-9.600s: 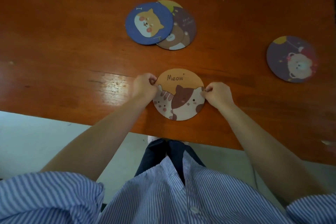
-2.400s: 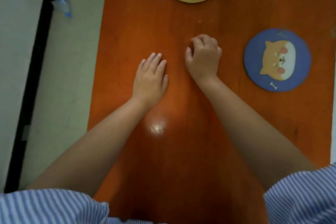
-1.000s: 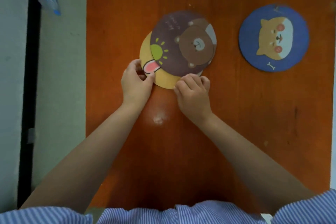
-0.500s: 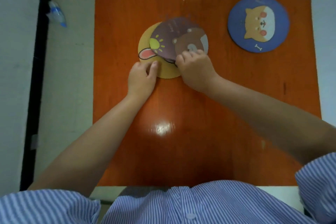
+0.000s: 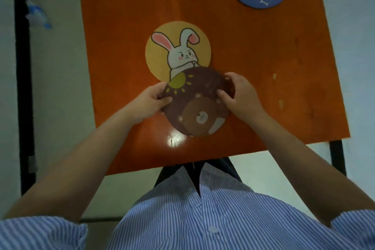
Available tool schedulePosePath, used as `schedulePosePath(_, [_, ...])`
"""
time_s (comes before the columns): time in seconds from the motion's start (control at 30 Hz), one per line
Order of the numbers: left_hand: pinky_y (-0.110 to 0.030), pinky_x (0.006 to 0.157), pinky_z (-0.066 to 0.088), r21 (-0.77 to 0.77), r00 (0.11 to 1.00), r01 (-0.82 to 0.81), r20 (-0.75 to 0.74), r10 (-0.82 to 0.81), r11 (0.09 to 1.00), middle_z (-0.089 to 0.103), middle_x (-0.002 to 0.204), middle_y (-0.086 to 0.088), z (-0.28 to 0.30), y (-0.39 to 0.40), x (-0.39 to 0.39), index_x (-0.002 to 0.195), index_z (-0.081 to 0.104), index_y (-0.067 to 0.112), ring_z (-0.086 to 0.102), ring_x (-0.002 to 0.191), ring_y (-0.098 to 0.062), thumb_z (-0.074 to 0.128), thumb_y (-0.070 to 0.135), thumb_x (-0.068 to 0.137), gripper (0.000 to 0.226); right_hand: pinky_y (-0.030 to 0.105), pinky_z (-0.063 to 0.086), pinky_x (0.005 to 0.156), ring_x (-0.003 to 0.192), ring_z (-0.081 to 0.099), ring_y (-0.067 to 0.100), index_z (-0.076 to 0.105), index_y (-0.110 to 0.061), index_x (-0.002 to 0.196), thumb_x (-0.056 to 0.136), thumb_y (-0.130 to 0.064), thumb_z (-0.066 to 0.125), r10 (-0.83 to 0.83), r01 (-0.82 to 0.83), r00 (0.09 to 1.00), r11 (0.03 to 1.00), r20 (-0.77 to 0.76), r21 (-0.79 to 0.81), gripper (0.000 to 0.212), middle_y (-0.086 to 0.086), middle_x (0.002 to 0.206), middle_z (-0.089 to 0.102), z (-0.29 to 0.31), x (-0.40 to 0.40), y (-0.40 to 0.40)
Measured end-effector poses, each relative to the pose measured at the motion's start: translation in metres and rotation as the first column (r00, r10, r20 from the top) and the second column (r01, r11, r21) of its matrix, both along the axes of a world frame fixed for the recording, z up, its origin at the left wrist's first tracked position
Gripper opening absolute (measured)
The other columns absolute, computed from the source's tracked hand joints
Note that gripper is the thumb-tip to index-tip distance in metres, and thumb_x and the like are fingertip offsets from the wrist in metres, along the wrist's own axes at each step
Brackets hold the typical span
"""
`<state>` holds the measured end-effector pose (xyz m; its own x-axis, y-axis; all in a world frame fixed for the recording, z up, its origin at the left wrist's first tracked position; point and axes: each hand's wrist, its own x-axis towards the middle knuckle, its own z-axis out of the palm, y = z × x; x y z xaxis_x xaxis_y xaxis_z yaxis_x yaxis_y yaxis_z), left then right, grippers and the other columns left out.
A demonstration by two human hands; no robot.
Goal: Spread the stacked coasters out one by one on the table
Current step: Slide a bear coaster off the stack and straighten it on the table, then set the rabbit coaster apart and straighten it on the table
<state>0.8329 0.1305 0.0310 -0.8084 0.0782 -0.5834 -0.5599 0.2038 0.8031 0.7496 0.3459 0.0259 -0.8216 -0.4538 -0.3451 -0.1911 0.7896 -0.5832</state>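
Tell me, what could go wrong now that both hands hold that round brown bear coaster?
The round brown bear coaster, pinched at its edges by the left hand and right hand, still overlaps the round yellow rabbit coaster; dragging it might shift the rabbit one. It also hangs near the orange wooden table's front edge, so it could land partly off.

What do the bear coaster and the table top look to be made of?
Bear coaster: thin, stiff sheet, perhaps card or cork board, matte printed face; it stays flat between both hands. Table: wood or wood-look laminate, glossy; a bright glare spot shows.
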Motion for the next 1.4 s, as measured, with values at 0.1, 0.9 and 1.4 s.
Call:
schedulePosePath(0.1, [-0.023,0.067,0.05,0.015,0.998,0.06,0.024,-0.06,0.998,0.062,0.109,0.006,0.001,0.017,-0.007,0.126,0.047,0.025,0.061,0.095,-0.011,0.042,0.002,0.094,0.04,0.037,0.048,0.085,0.108,0.056,0.033,0.052,-0.002,0.12,0.091,-0.016,0.059,-0.101,0.105,0.993,0.992,0.06,-0.073,0.033,0.02,0.119,0.06,0.003,0.003,0.013])
schedulePosePath(0.9, [-0.02,0.093,0.034,-0.622,0.933,-0.319,-0.338,0.123,0.715,0.063,0.117,-0.022,-0.017,0.094,0.005,0.113,0.06,-0.001,0.056,0.111,-0.031,0.056,-0.003,0.083,0.03,0.017,0.022,0.044,0.048,0.037,0.015,0.047,-0.008,0.071,0.097,-0.019,0.045,-0.032,0.04,0.999,0.971,-0.039,0.237,0.027,0.0,0.054,0.037,-0.023,-0.003,0.073])
schedulePosePath(1.4, [-0.035,0.082,0.04,-0.767,0.941,-0.285,-0.337,0.017,0.575,0.064,0.106,-0.019,-0.016,0.064,0.01,0.097,0.065,0.001,0.052,0.103,-0.036,0.057,0.008,0.083,0.018,0.032,0.036,0.058,0.072,0.049,0.027,0.055,0.001,0.085,0.084,-0.018,0.057,0.117,-0.065,0.958,0.977,-0.26,0.202,0.019,0.013,0.076,0.049,-0.003,-0.01,0.025])
